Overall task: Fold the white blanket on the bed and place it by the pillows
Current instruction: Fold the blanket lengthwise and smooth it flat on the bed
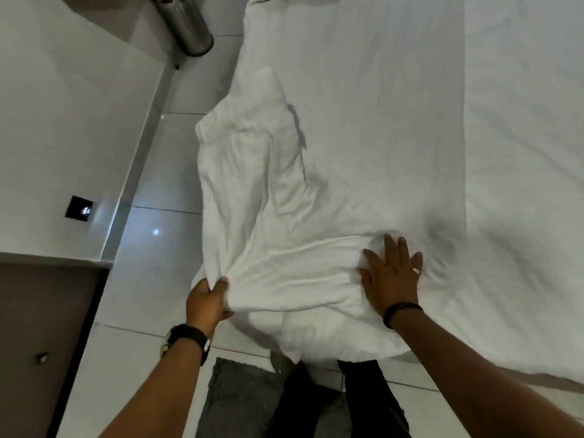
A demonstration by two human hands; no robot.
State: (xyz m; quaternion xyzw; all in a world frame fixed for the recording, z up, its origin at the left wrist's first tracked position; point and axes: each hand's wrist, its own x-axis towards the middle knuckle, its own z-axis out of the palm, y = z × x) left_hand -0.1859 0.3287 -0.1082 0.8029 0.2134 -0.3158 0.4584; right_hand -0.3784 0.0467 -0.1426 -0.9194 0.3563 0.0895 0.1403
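The white blanket point(268, 197) lies crumpled along the left edge and near corner of the bed point(521, 153), partly hanging over the side. My left hand point(207, 300) grips a bunched corner of it at the bed's near-left edge. My right hand point(393, 273) lies flat with fingers spread, pressing the blanket onto the mattress. No pillows are in view.
A metal cylindrical bin point(186, 23) stands on the tiled floor at the top left. A white wall with a dark wall plate point(79, 207) runs along the left. A grey mat point(237, 403) and my dark trouser legs point(354, 403) are below the bed edge.
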